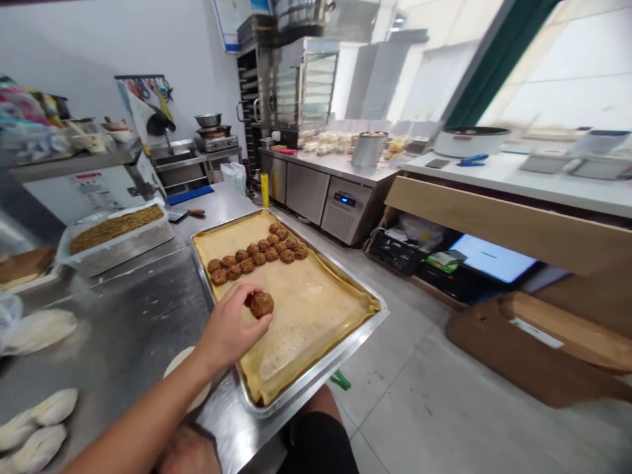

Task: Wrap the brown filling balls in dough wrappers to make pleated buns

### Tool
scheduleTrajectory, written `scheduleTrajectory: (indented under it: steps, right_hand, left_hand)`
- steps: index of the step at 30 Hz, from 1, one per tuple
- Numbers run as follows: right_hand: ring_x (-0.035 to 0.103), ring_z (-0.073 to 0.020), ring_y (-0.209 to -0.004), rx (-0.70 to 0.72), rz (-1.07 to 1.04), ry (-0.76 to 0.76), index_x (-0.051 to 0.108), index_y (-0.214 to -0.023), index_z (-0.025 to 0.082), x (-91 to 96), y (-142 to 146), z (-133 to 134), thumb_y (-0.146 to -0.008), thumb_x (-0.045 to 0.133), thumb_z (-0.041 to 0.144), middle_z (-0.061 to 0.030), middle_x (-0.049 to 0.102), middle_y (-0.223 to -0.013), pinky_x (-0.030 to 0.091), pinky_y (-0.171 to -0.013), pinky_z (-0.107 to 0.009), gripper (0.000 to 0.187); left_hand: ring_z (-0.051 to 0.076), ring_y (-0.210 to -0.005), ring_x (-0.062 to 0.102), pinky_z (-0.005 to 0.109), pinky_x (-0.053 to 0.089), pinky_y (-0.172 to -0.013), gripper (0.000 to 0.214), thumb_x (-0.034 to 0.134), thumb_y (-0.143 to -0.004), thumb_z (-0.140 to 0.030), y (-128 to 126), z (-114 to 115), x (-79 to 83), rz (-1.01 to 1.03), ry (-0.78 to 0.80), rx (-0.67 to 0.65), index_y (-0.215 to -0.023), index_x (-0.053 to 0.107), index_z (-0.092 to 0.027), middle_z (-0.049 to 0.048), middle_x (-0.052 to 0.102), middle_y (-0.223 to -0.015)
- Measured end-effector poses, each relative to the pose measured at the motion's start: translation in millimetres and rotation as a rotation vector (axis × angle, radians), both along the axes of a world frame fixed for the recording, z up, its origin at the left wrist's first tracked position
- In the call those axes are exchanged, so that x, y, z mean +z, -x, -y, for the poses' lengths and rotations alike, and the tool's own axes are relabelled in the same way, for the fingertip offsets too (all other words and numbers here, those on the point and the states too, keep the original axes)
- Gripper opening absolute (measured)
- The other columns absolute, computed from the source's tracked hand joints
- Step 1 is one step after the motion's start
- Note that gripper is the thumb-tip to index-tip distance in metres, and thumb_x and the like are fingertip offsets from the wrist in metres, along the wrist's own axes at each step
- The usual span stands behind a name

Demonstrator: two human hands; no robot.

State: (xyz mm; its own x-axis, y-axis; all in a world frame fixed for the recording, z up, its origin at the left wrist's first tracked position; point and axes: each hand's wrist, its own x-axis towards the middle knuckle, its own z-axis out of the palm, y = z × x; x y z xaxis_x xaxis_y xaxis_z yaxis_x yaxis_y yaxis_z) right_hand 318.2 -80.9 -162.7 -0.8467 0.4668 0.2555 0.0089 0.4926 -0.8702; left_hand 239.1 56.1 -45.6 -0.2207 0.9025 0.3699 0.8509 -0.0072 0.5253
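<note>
My left hand [232, 326] reaches over the tray with its thumb and fingers closed round a brown ball of filling [262, 304]. Below it is a rectangular metal baking tray [316, 368] lined with a pale yellow sheet of dough [316, 309]. Several similar brown balls [247, 264] sit in rows across the tray's far part. My right hand [187, 454] is low in the view beside my left forearm, near the table edge; its fingers are hidden. A flat pale dough round [185, 368] lies partly behind my left forearm.
White twisted dough pieces [42, 421] lie on the steel table [143, 316] at left. A tub of brown crumbly filling [118, 230] and a wooden-handled scraper [190, 214] stand beyond. The tray overhangs the table's right edge. A cardboard box [538, 349] is at right.
</note>
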Motion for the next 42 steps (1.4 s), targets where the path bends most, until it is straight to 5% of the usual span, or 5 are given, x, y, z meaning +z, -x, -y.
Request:
scheduleTrajectory:
  steps: [7, 12, 25, 31, 42]
  right_hand:
    - [0.073, -0.0307, -0.097, -0.051, 0.069, -0.053, 0.073, -0.108, 0.02, -18.1, 17, 15, -0.086, 0.066, 0.01, -0.0094, 0.078, -0.102, 0.058, -0.085, -0.041, 0.026]
    - [0.074, -0.0268, -0.097, -0.081, 0.08, -0.039, 0.073, -0.112, 0.024, -9.1, 19, 15, -0.096, 0.059, 0.017, -0.0064, 0.078, -0.104, 0.058, -0.086, -0.039, 0.022]
    - [0.074, -0.0246, -0.097, -0.112, 0.122, -0.023, 0.073, -0.113, 0.024, -1.9, 26, 22, -0.099, 0.058, 0.023, -0.0061, 0.078, -0.104, 0.058, -0.088, -0.037, 0.021]
    - [0.074, -0.024, -0.094, -0.046, 0.126, 0.046, 0.077, -0.106, 0.024, 9.3, 29, 17, -0.095, 0.062, 0.018, -0.0054, 0.079, -0.101, 0.058, -0.085, -0.035, 0.019]
    - [0.076, -0.022, -0.1, 0.16, 0.038, 0.206, 0.079, -0.111, 0.026, 34.8, 50, 17, -0.098, 0.059, 0.016, -0.0051, 0.081, -0.107, 0.06, -0.093, -0.035, 0.026]
  left_hand:
    - [0.022, -0.114, 0.066, 0.034, 0.055, -0.097, 0.042, 0.072, -0.091, -0.032, 35, 253, -21.3, -0.249, -0.192, 0.414, -0.131, 0.063, -0.027, 0.0061, 0.063, -0.13]
    - [0.022, -0.109, 0.07, 0.03, 0.061, -0.089, 0.046, 0.069, -0.092, -0.028, 37, 340, -76.1, -0.313, -0.16, 0.519, -0.135, 0.058, -0.018, 0.0107, 0.067, -0.122]
    - [0.025, -0.123, 0.065, 0.039, 0.06, -0.102, 0.047, 0.06, -0.09, -0.01, 36, 325, -114.9, -0.057, -0.076, 0.324, -0.135, 0.055, -0.021, 0.0122, 0.065, -0.128]
    - [0.027, -0.115, 0.071, 0.037, 0.065, -0.094, 0.039, 0.071, -0.092, -0.034, 29, 335, -128.2, -0.12, -0.044, 0.392, -0.128, 0.061, -0.021, 0.0124, 0.069, -0.125]
    - [0.022, -0.116, 0.07, 0.039, 0.062, -0.098, 0.035, 0.049, -0.103, -0.021, 64, 325, -94.0, 0.183, -0.004, 0.476, -0.131, 0.069, -0.03, 0.0055, 0.074, -0.124]
